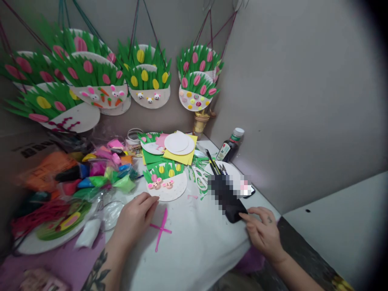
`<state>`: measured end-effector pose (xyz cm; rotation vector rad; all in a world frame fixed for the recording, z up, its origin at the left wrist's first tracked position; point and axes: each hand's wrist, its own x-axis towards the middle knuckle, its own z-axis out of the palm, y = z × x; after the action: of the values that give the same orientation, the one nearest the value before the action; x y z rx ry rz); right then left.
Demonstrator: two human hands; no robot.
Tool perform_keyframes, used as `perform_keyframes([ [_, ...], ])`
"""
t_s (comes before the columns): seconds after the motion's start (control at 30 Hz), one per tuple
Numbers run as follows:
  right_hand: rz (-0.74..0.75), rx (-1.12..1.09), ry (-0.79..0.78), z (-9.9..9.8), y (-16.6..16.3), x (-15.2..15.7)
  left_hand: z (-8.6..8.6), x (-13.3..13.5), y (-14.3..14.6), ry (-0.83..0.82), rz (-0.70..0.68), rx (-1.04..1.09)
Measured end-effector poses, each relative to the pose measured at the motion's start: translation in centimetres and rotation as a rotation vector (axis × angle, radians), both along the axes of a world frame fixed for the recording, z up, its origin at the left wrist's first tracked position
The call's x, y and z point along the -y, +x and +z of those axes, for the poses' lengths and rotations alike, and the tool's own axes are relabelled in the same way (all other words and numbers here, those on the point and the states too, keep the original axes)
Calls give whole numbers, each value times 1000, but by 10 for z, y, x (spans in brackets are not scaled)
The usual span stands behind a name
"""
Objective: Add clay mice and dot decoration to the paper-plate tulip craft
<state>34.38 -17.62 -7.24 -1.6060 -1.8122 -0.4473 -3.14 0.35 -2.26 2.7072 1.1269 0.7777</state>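
At nine o'clock on the bench [194,250], a heap of bright clay packets [100,171] lies in clear wrap, with a paper plate [45,238] of red strings at about eight o'clock below it. Just right of that heap, the left hand [133,220] rests palm down on the white cloth, its grip released and holding nothing; the fingertips [153,202] lie just beside a pink cross [162,229] made of two thin strips, which sits at six o'clock on the cloth. Above the cross, toward twelve o'clock, a paper-plate basket [168,184] with green paper grass, yellow eggs and two small pink animal faces lies flat. Further back sit yellow and green sheets [178,155] topped by white paper discs [177,142]. On the wall behind, finished baskets [148,79] hang by cords. Right of centre, a dark phone [232,202] lies at four o'clock, partly blurred out, so its face cannot be read. The right hand [263,232] lies at five o'clock with its grip released, the fingertips [244,217] seemingly touching the phone's near end. A dark bottle [230,145] with a white cap leans against the wall at two o'clock.
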Motion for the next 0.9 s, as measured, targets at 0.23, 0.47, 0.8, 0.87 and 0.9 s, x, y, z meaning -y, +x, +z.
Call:
perform_keyframes([
  [0.23, -207, -139, -246, -14, -10, -13, 3, 2, -1, 2, 25, -1],
  [0.47, -333, -154, -288, -14, -35, -25, 3, 3, -2, -31, 31, -8],
  [0.8, -349, -131, -56, -22, -19, -38, 3, 3, -2, 0, 19, -3],
  [0.87, -358, -129, -61, -22, -16, -40, 2, 2, -2, -5, 18, -1],
  [0.9, -362, -126, -63, -22, -16, -40, 2, 2, -3, -9, 19, 1],
])
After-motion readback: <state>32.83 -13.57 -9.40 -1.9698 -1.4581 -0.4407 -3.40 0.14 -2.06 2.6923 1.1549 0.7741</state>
